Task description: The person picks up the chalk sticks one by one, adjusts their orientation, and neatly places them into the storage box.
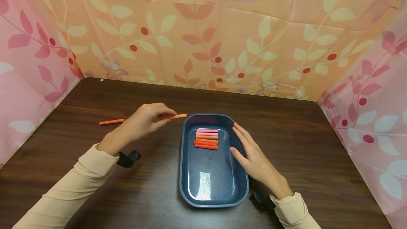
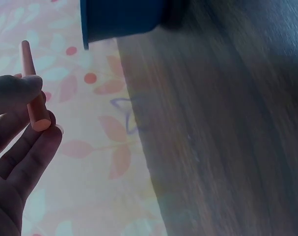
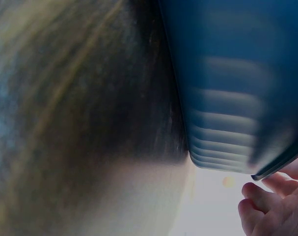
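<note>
My left hand (image 1: 147, 119) pinches a light orange chalk stick (image 1: 178, 116) between thumb and fingers, just off the far left corner of a dark blue plastic tray (image 1: 182, 165). In the left wrist view, the chalk (image 2: 36, 105) is a slim cylinder with a flat end, under the thumb. My right hand (image 1: 254, 154) rests at the tray's right rim with fingers extended, the thumb reaching over the inside. Several chalk sticks lie side by side in the tray's far half: pink ones (image 1: 207, 130) at the back, red-orange ones (image 1: 206, 147) nearest me.
Another orange chalk stick (image 1: 111, 121) lies on the dark wooden table (image 1: 302, 144), left of the left hand. Patterned cloth (image 1: 203, 38) hangs along the table's back and both sides. Each wrist wears a black camera mount, one (image 1: 128, 159) showing below the left sleeve.
</note>
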The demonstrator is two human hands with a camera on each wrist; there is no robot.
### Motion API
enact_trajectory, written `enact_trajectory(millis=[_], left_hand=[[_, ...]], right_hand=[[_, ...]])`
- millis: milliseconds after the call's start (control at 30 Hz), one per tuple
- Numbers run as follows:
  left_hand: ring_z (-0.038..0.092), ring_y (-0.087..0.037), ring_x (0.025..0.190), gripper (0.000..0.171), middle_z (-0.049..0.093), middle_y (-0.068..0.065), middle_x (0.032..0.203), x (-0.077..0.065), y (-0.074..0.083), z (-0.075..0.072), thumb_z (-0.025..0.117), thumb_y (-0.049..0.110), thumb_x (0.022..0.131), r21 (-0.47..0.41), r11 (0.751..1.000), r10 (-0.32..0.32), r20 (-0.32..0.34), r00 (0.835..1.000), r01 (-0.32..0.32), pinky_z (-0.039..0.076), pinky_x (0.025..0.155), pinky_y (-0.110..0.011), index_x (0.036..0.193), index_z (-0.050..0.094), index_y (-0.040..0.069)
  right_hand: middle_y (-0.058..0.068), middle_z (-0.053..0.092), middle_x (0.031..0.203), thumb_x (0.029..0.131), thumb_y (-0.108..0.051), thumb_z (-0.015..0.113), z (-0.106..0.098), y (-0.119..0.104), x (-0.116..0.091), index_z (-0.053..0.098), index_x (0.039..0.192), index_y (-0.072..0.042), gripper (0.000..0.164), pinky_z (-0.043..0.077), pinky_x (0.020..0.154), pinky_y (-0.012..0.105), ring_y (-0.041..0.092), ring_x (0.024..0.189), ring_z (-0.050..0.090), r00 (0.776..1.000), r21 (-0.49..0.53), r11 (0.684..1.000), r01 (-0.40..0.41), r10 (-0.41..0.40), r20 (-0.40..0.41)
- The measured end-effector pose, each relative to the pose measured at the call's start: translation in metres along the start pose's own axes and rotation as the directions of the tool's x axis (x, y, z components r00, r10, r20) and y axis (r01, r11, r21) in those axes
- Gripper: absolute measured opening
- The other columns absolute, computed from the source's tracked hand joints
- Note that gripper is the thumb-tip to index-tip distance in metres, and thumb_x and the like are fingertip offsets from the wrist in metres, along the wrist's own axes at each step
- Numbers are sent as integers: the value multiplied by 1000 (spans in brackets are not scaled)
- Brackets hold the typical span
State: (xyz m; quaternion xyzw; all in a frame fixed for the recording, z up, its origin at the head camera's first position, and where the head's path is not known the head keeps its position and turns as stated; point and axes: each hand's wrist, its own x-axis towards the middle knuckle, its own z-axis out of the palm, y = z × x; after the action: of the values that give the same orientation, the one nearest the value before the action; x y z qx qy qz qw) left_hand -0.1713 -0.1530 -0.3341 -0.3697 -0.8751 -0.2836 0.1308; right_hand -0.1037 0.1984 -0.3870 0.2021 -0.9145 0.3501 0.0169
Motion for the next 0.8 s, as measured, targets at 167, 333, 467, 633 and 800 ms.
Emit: enact_trajectory(millis=[167, 333, 467, 633, 800], left_hand=[[65, -15, 80, 27, 72, -6, 95, 4, 8, 4, 77, -2, 81, -29, 999, 16, 25, 1000, -16, 57, 69, -33, 107, 74, 4], [63, -14, 80, 27, 73, -5, 96, 8, 16, 9, 77, -1, 82, -31, 999, 43, 38, 998, -41, 55, 68, -30, 108, 74, 5], [64, -14, 81, 29, 73, -4, 97, 11, 22, 13, 79, 2, 81, -27, 998, 58, 51, 997, -57, 55, 69, -28, 109, 75, 6], [65, -14, 84, 32, 74, -5, 99, 14, 32, 19, 80, 3, 79, -50, 998, 50, 85, 995, -45, 58, 73, -28, 110, 75, 7], [62, -13, 81, 28, 72, -4, 97, 18, 38, 27, 77, 3, 83, -61, 994, 95, 99, 990, -90, 56, 70, -24, 110, 74, 6]], right_hand=[[10, 22, 165, 97, -18, 61, 0, 0, 0, 31, 154, -1, 66, 30, 114, 61, 35, 148, 30, 1000, 6, 1000, -6, 6, 3], [10, 22, 165, 98, -19, 60, 0, 0, 0, 30, 154, -2, 66, 30, 114, 61, 34, 148, 30, 1000, 5, 1000, -8, 8, 6], [11, 22, 164, 97, -18, 61, 1, 1, 0, 30, 154, -2, 66, 30, 113, 62, 36, 148, 31, 1000, 1, 1000, 1, -1, 4], [9, 22, 165, 98, -19, 61, 0, 0, 0, 30, 154, -3, 66, 30, 115, 61, 33, 149, 30, 1000, 0, 1000, 4, -4, 2], [10, 23, 164, 98, -18, 61, 0, 2, 0, 31, 154, -2, 66, 29, 115, 61, 33, 148, 30, 999, -4, 999, 36, -36, -18]])
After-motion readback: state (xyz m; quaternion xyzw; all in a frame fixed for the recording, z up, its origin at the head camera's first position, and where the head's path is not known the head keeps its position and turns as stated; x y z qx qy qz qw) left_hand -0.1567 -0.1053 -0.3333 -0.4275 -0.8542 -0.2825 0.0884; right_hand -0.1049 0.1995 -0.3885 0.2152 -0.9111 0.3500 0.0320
